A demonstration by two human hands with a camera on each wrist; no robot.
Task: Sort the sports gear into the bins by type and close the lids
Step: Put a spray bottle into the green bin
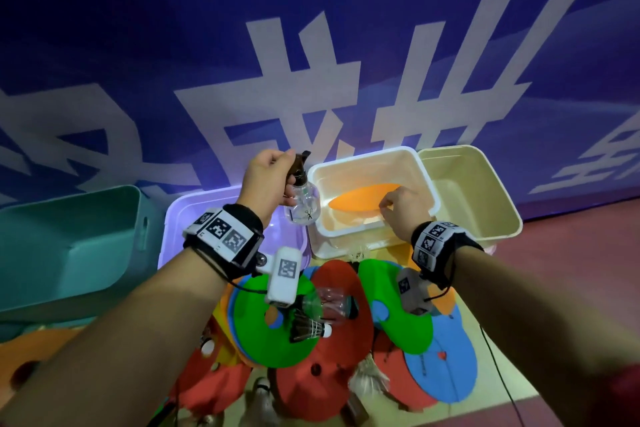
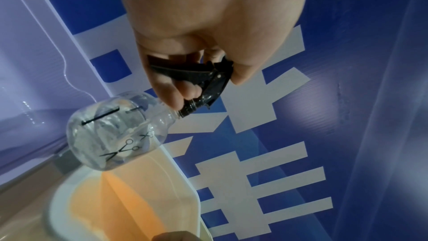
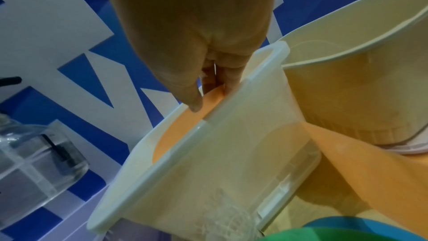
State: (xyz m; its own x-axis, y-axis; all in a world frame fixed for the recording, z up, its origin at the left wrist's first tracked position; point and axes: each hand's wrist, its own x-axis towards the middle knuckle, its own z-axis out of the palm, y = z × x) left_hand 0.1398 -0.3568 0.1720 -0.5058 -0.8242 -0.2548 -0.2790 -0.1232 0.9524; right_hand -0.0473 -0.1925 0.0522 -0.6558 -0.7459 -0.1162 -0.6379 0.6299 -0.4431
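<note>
Nearby, shuttlecock [image 1: 313,328] (atop discs [image 1: 277,322]).

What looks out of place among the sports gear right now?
The clear spray bottle gripped in the left hand, above the purple bin: it bears a scissors print and isn't sports gear. The right hand is laying an orange disc in the white bin.

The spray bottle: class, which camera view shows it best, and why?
The left wrist view: the spray bottle shows whole, scissors print clear, black trigger gripped by the left hand. The head view shows it small, over the lilac bin. The right wrist view catches only its clear base at the edge.
</note>
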